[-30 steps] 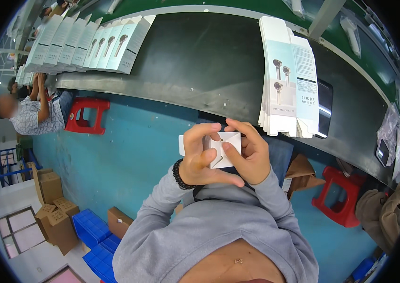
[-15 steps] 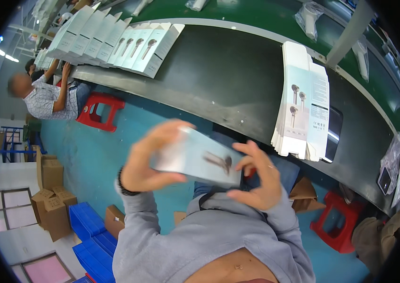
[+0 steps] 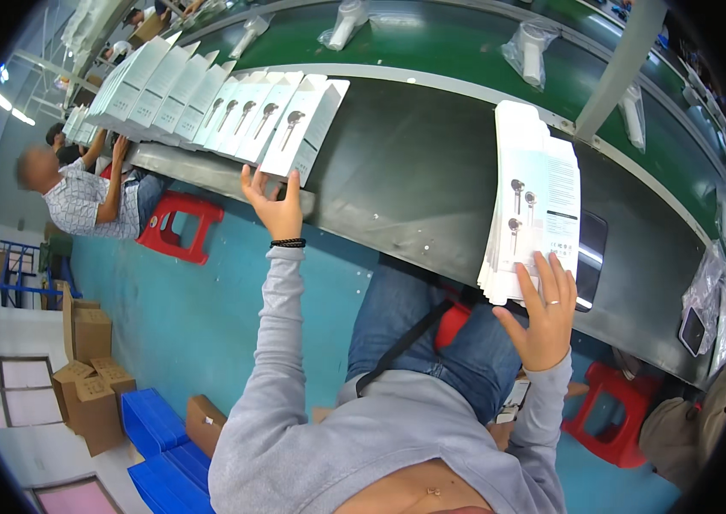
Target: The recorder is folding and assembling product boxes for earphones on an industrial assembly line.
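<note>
Along the dark worktable [image 3: 414, 180], the left hand [image 3: 276, 204] reaches out with fingers spread, fingertips touching the nearest white carton [image 3: 303, 128] at the end of a leaning row of boxes [image 3: 200, 98]. The right hand [image 3: 543, 313] lies open against the lower edge of a stack of flat cartons [image 3: 530, 206], clamped on nothing. Such thin cardboard looks light, smooth and easily creased, so it is probably best held by its long edges.
</note>
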A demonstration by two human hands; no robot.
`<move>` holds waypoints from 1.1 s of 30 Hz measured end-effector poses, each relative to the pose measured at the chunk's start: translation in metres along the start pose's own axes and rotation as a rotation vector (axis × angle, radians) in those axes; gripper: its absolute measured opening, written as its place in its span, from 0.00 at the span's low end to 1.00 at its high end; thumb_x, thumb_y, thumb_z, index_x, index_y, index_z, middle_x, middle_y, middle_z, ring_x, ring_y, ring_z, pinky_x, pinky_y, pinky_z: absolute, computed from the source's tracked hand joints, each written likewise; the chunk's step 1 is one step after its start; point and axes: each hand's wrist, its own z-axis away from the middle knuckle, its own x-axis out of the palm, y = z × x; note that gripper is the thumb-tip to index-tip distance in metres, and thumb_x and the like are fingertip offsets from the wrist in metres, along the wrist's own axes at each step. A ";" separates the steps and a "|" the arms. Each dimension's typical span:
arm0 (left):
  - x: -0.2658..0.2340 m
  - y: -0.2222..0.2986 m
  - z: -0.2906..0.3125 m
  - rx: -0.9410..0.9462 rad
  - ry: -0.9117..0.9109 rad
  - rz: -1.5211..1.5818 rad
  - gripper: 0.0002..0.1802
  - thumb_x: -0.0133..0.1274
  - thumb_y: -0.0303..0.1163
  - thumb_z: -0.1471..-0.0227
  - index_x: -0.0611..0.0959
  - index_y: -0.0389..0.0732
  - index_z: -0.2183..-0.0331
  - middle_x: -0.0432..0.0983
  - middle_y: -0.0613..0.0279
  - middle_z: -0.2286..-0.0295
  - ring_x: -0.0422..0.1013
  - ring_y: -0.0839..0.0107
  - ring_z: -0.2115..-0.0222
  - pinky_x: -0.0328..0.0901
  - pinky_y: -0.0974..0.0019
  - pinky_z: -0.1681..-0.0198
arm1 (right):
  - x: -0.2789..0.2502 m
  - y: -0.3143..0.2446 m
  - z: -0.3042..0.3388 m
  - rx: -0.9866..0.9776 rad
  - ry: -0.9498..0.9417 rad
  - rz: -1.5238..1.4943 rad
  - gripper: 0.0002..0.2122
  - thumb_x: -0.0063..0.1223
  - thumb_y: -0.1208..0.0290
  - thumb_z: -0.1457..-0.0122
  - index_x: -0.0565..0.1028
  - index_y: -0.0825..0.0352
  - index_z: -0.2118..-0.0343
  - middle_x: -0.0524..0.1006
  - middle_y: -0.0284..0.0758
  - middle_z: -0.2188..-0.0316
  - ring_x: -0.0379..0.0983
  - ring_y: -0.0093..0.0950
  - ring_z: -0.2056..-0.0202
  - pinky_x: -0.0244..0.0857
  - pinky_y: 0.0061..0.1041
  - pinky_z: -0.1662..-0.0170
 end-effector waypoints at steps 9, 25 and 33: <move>0.000 -0.005 -0.013 0.042 0.067 -0.152 0.46 0.62 0.32 0.62 0.52 0.42 0.46 0.59 0.54 0.53 0.60 0.64 0.54 0.60 0.61 0.60 | -0.008 0.006 -0.004 -0.039 0.030 -0.065 0.22 0.62 0.68 0.64 0.74 0.62 0.61 0.67 0.40 0.54 0.59 0.40 0.52 0.51 0.39 0.52; 0.016 0.181 0.083 1.150 -0.532 -0.070 0.59 0.60 0.60 0.72 0.40 0.72 0.44 0.40 0.50 0.44 0.43 0.50 0.43 0.32 0.34 0.45 | -0.046 -0.034 -0.003 -0.019 0.162 -1.541 0.10 0.48 0.71 0.45 0.75 0.75 0.69 0.75 0.45 0.68 0.72 0.28 0.69 0.65 0.23 0.67; 0.001 0.204 0.064 1.077 -1.050 -0.184 0.58 0.61 0.58 0.74 0.43 0.78 0.45 0.56 0.51 0.50 0.56 0.46 0.51 0.36 0.35 0.47 | -0.049 -0.043 0.002 0.047 0.308 -1.150 0.19 0.50 0.79 0.50 0.67 0.75 0.53 0.76 0.40 0.80 0.73 0.23 0.79 0.62 0.16 0.72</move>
